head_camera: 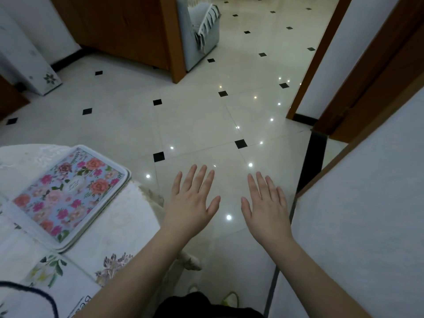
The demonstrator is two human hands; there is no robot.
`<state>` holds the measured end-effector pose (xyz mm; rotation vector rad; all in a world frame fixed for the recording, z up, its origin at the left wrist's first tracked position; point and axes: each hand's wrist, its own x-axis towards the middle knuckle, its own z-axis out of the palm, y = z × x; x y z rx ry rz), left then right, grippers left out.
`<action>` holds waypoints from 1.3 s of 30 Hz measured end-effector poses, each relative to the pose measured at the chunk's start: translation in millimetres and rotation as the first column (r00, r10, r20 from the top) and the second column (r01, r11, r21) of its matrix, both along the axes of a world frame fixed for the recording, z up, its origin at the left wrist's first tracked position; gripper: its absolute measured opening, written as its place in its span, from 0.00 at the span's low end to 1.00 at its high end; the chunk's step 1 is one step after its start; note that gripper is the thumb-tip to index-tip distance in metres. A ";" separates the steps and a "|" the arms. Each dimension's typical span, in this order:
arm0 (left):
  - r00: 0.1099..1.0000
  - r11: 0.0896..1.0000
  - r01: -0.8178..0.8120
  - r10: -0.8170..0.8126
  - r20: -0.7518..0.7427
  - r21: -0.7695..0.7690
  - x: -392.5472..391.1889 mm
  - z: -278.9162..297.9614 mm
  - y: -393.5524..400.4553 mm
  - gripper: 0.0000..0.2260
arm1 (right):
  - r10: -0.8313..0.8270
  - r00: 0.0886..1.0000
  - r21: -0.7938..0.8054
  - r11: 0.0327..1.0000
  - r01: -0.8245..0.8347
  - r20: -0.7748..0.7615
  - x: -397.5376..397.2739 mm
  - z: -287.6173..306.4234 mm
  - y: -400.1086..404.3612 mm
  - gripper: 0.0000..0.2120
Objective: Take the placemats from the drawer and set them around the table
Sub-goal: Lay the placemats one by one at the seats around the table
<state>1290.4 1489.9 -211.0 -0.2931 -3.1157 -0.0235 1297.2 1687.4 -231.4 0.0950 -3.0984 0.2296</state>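
A stack of floral placemats (68, 193), pink and orange roses on light blue with white borders, lies on the table (114, 228) at the left, near its corner. The table wears a white lace cloth. My left hand (192, 200) is held out flat over the floor, just right of the table's corner, fingers spread, holding nothing. Level with it, my right hand (266, 210) hovers beside the white wall, fingers likewise apart and bare. No drawer is in view.
Glossy white floor tiles (197, 125) with small black diamonds stretch ahead. A brown wooden cabinet (128, 31) stands at the far left-centre with a grey covered armchair (199, 31) beyond it. A white wall (358, 214) and wooden door frames (321, 56) close in on the right.
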 end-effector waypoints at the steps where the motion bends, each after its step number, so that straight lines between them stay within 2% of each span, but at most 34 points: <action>1: 1.000 1.000 0.001 -0.001 -0.002 0.006 -5.0 -0.7 1.0 0.29 | 0.001 1.000 -0.005 1.000 -0.001 0.001 -5.9 1.4 2.2 0.31; 4: 1.000 1.000 0.006 -0.006 -0.019 0.018 -23.9 -4.9 2.5 0.29 | 0.014 1.000 -0.014 1.000 -0.014 0.013 -23.9 2.4 7.4 0.32; 8: 0.999 0.998 0.013 -0.015 0.031 0.055 -56.0 -7.6 1.4 0.33 | 0.036 0.999 -0.020 0.999 -0.035 0.036 -49.9 -0.9 7.0 0.32; 15: 0.999 0.987 -0.013 0.008 0.035 0.162 -115.7 -11.7 -5.2 0.35 | 0.052 0.998 0.083 0.995 -0.056 0.047 -108.5 6.8 0.5 0.30; 20: 0.996 0.988 0.001 -0.015 0.091 0.152 -154.3 -11.2 -5.8 0.37 | 0.047 0.997 0.105 0.993 -0.054 0.061 -140.6 6.8 1.0 0.30; 27: 0.997 0.988 -0.010 -0.003 0.082 0.154 -202.2 -11.0 -3.7 0.36 | 0.091 0.993 0.065 0.993 -0.095 0.071 -194.0 7.7 -1.5 0.33; 33: 0.994 0.986 -0.089 0.079 0.074 0.138 -250.2 -11.9 -0.3 0.36 | 0.142 0.989 0.031 0.989 -0.144 0.047 -260.9 -0.8 1.3 0.31; 39: 0.973 0.972 -0.224 0.219 0.071 0.065 -305.3 -14.4 4.6 0.36 | 0.263 0.964 -0.026 0.965 -0.263 0.035 -342.3 -6.7 8.4 0.31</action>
